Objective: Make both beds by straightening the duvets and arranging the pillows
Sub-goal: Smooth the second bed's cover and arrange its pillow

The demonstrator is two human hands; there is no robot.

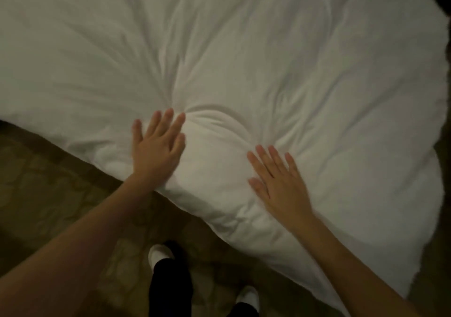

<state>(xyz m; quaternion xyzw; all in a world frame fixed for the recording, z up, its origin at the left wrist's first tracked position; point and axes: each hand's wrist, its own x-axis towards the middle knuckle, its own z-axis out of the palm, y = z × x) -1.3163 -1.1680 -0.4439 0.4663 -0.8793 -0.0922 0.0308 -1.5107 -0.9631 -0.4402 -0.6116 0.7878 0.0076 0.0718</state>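
Fingers (168,121) spread flat, gripping nothing: left hand (157,149), right hand (278,182) press duvet (268,60) near bed edge. Best sweep outward from puckered creases (207,119), palms low.

White bedding over a patterned floor

The duvet (244,60) is plain white; the carpet (48,182) is olive-brown with a paler leafy pattern; the slippers (159,253) are white, the trousers (170,285) black.

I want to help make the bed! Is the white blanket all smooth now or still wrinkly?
Still wrinkly. The duvet is spread out, but creases fan out from between the left hand and right hand pressing flat on it.
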